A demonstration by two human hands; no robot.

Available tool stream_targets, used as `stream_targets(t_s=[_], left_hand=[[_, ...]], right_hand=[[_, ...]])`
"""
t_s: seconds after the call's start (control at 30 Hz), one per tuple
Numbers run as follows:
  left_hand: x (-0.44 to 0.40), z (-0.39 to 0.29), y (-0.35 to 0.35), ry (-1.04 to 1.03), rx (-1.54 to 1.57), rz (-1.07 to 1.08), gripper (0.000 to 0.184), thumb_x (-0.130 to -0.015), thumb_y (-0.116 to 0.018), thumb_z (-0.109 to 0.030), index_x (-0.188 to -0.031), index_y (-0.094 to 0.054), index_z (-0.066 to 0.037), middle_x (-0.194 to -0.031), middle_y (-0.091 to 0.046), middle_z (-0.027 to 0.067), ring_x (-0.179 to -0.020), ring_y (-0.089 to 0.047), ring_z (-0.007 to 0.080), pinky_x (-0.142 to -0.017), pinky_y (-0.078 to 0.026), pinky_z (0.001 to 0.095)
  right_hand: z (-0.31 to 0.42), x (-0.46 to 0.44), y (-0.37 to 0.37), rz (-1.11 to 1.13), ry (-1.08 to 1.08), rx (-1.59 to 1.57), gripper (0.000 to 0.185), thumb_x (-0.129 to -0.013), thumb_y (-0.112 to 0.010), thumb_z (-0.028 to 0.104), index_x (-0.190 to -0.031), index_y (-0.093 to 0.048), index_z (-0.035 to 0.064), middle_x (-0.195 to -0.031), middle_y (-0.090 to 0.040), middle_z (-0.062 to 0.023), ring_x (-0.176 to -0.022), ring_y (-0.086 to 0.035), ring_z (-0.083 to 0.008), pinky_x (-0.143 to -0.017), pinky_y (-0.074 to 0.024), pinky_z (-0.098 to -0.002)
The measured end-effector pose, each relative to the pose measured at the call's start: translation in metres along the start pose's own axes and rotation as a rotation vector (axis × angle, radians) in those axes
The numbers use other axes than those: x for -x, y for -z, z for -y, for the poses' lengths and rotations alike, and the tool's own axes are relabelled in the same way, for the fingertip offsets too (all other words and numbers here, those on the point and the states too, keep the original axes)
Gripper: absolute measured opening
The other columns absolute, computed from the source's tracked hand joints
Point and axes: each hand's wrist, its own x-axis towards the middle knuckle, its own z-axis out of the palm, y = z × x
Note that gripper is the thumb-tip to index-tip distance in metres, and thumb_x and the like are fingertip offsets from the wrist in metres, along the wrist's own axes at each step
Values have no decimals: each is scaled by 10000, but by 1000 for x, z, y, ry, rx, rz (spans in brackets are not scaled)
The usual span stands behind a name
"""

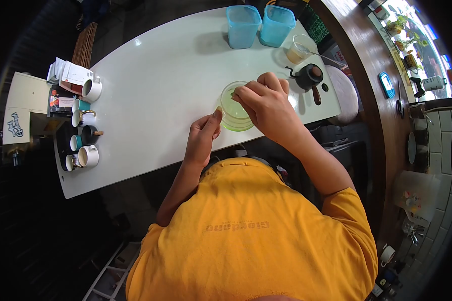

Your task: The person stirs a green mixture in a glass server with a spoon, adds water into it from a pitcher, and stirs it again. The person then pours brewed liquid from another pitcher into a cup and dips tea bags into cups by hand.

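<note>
A clear round bowl with a pale green tint stands near the front edge of the white table. My left hand is at the bowl's left side, thumb up and fingers curled, closed on its rim. Above the bowl's right part is my right hand, fingers bent and pinched together over the opening. Whatever lies between those fingertips is hidden or too small to name. Small green bits show inside the bowl, close to the right fingertips.
Two blue translucent containers stand at the back. On the right are a clear cup with a spoon and tan contents, and a black gooseneck kettle. Several mugs line the left end, near white papers.
</note>
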Motion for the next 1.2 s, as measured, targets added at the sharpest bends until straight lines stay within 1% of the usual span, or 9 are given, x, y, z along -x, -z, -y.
stream_targets(t_s=[0.17,0.27,0.5,0.57,0.7,1.03,1.1,1.17,1.2], left_hand=[[-3,2,-1,-6,-25,-5,430,-923,-538,-356,-582,-419,-122,-560,-337,-38,-572,-289,95,-566,-249,247],[-5,6,-1,-15,5,11,420,-927,-531,-349,-593,-422,-118,-567,-335,-35,-574,-292,97,-563,-251,250],[-17,20,-1,16,77,12,394,-934,-519,-311,-607,-422,-112,-572,-329,-32,-575,-303,101,-578,-278,246],[-24,25,-4,3,114,-5,444,-920,-552,-308,-554,-378,-126,-541,-310,-51,-545,-280,69,-530,-229,229],[-36,30,-10,-1,110,15,446,-920,-552,-316,-555,-383,-124,-541,-314,-49,-548,-287,68,-531,-231,229],[-64,61,-27,8,72,64,448,-921,-546,-330,-555,-394,-122,-546,-324,-47,-556,-297,71,-544,-244,229],[-72,68,-31,0,71,68,446,-923,-544,-330,-557,-396,-122,-547,-324,-47,-558,-296,72,-545,-245,229],[-80,74,-33,-17,64,68,434,-928,-535,-322,-564,-406,-124,-558,-328,-50,-564,-287,73,-549,-248,226],[-83,76,-34,-13,62,76,434,-928,-535,-322,-564,-406,-124,-558,-328,-50,-564,-287,73,-549,-248,226]], right_hand=[[-1,4,11,58,-22,60,79,-804,-618,165,-873,-617,128,-811,-627,6,-871,-484,-217,-777,-330,-362],[-4,7,11,116,-107,-129,61,-803,-615,152,-859,-615,126,-767,-617,-7,-835,-497,-222,-763,-333,-364],[-10,26,32,-328,-4,-19,86,-768,-648,123,-848,-639,94,-779,-623,7,-735,-504,-186,-709,-323,-305],[-16,43,24,-514,84,-57,100,-755,-653,126,-847,-655,87,-793,-627,-10,-711,-505,-186,-698,-321,-295],[-23,74,16,-533,107,7,133,-746,-663,146,-862,-665,81,-805,-633,-20,-690,-500,-184,-700,-323,-292],[-44,98,-3,-596,-92,39,168,-753,-646,47,-920,-658,41,-840,-664,-43,-721,-550,-194,-711,-359,-282],[-53,107,-3,-826,-231,-140,142,-800,-608,3,-939,-633,-6,-850,-671,-95,-714,-561,-192,-712,-409,-276],[-55,114,-8,-900,-386,-326,131,-871,-558,12,-981,-604,-43,-871,-673,-132,-756,-599,-165,-713,-446,-242],[-57,120,-9,-949,-590,-520,140,-889,-547,28,-995,-598,-48,-877,-670,-131,-784,-611,-154,-718,-450,-226]])
